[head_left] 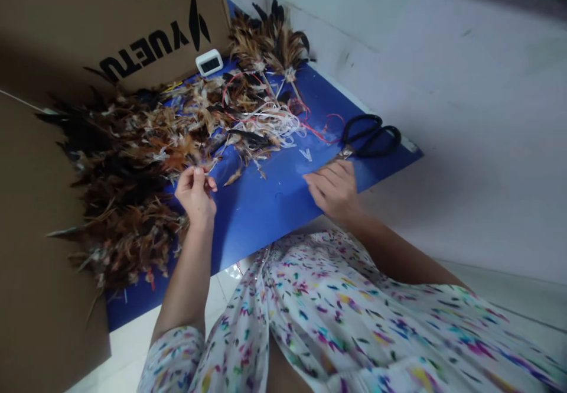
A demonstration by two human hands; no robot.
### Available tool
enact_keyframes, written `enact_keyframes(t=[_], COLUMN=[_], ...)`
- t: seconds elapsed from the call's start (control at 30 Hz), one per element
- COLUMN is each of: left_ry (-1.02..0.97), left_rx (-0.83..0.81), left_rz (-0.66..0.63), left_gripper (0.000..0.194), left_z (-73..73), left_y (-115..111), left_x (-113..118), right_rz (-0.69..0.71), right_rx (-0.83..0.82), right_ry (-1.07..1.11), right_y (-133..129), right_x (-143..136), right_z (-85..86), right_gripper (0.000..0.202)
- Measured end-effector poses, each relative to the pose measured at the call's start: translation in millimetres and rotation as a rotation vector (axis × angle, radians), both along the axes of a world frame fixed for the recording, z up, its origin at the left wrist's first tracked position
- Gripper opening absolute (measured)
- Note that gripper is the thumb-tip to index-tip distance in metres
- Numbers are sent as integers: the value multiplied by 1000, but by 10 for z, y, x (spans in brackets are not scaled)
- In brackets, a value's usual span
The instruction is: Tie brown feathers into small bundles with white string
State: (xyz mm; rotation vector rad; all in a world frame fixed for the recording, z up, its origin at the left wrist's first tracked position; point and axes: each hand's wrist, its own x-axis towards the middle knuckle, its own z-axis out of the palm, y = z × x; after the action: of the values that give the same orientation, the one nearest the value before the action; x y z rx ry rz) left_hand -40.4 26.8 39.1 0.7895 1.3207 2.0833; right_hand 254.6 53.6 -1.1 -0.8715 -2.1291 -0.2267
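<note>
My left hand (197, 197) is at the near edge of a pile of brown and black feathers (177, 127), thumb and forefinger pinched together. Brown fluff shows just past the fingertips, but I cannot tell whether it is in the pinch or part of the pile. Low over the blue tabletop (266, 198), my right hand (335, 189) has its fingers curled closed; what they hold, if anything, is hidden. Right beyond those knuckles lie scissors with black handles (371, 135), their blades partly covered by the hand.
White strips (277, 122) and red string (323, 136) lie tangled beside the feathers. Two feather bundles on sticks (270, 41) rest at the back, near a small white digital clock (209, 62). Cardboard (146, 3) walls the left and back; a pale wall (443, 85) borders the right.
</note>
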Motion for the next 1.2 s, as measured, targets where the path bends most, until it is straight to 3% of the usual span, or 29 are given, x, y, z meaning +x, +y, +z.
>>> enact_keyframes(t=[0.1, 0.23, 0.4, 0.63, 0.77, 0.97, 1.07, 1.2], left_ry=[-10, -58, -110, -114, -114, -37, 78, 335], left_rx=[1, -8, -10, -69, -92, -106, -95, -86], left_rz=[-61, -156, -225, -262, -262, -288, -312, -324], left_gripper=[40, 33, 38, 51, 50, 44, 38, 33], left_z=[75, 164, 67, -114, -124, -208, -271, -329], left_y=[62, 177, 250, 241, 228, 213, 194, 158], left_x=[60, 138, 149, 33, 8, 26, 21, -17], right_rz=[202, 424, 401, 311, 343, 563, 680, 687], right_rx=[-61, -163, -274, -310, -441, -925, -1112, -1293], right_ry=[52, -170, -486, -548, -319, 326, 556, 754], right_y=[45, 218, 427, 451, 530, 751, 814, 821], right_x=[-367, -970, -1497, -1644, -1571, -1352, -1288, -1225], right_z=[220, 379, 329, 205, 230, 375, 409, 414], right_gripper=[16, 25, 32, 40, 21, 3, 16, 15])
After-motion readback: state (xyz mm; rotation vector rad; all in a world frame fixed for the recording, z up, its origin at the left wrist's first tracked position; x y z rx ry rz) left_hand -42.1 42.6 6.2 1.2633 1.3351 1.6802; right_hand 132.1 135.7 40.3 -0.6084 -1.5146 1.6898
